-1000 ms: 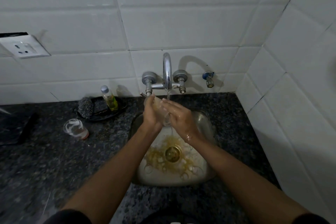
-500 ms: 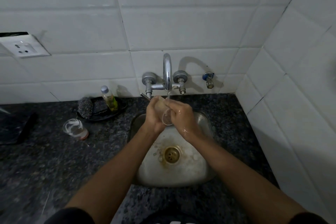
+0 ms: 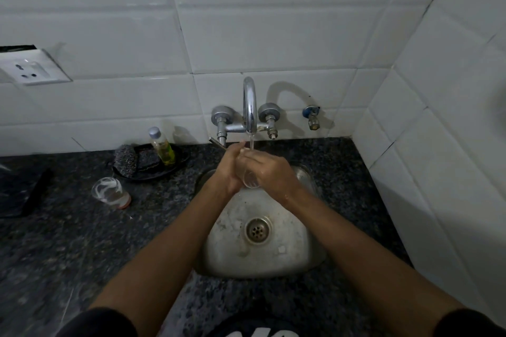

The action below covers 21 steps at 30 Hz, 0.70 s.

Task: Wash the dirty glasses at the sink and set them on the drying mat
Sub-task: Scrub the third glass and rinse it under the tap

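Holding a clear glass between them, both hands meet over the steel sink under the running tap. The left hand wraps its fingers around the glass from the left, and the right hand curls over it from the right (only the glass's lower end shows between the palms). Water falls onto the hands. 1 more dirty glass stands on the dark counter, well to the left, near a black dish holding a scrubber and a small bottle.
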Tool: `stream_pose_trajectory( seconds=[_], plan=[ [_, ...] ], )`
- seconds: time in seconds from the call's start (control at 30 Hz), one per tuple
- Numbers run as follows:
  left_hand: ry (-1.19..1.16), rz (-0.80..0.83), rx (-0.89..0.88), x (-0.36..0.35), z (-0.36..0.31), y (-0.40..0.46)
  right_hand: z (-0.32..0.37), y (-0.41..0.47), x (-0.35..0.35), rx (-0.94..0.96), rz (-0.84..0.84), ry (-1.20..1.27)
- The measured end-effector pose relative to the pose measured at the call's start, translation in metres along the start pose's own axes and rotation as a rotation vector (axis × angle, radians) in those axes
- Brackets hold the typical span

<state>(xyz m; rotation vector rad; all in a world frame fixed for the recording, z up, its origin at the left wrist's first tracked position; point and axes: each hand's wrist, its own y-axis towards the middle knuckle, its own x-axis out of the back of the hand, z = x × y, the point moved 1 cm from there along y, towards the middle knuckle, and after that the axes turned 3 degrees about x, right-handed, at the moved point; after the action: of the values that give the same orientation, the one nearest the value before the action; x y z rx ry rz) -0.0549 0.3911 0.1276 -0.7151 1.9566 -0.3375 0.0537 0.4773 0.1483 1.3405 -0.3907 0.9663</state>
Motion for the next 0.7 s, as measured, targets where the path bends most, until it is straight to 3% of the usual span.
stream_pose_trajectory(
  seconds=[0.1,0.17,0.2,0.3,0.33,0.37,0.43,0.5,0.63,0.7],
  plan=[
    [-0.080,0.026,-0.064,0.002,0.006,0.000,0.008,0.007,-0.007,-0.345,-0.168,0.099],
    [-0.129,0.040,-0.074,0.003,0.011,-0.001,0.010,0.011,-0.008,-0.517,-0.166,0.187],
    [-0.107,0.042,-0.066,0.003,0.010,-0.001,0.007,0.010,-0.007,-0.491,-0.117,0.198],
    [0.007,0.037,-0.048,0.002,0.001,-0.001,-0.001,0.005,-0.003,-0.112,0.018,0.007],
    [0.008,0.025,-0.067,0.003,-0.002,0.002,-0.002,0.004,-0.004,-0.063,0.007,-0.020],
    [-0.002,0.012,-0.079,0.003,-0.003,0.002,-0.002,0.004,-0.006,-0.101,-0.025,0.006],
    [-0.057,-0.014,-0.087,0.004,-0.001,0.003,0.004,0.008,-0.008,-0.373,-0.124,0.139],
    [-0.115,-0.015,-0.094,0.003,0.001,0.001,0.005,0.010,-0.008,-0.530,-0.102,0.187],
    [0.030,-0.006,-0.002,0.007,-0.003,0.000,0.008,0.002,-0.002,-0.058,-0.020,-0.010],
    [0.051,-0.023,-0.029,0.008,-0.005,-0.002,0.008,0.001,-0.001,-0.160,-0.071,0.089]
  ],
)
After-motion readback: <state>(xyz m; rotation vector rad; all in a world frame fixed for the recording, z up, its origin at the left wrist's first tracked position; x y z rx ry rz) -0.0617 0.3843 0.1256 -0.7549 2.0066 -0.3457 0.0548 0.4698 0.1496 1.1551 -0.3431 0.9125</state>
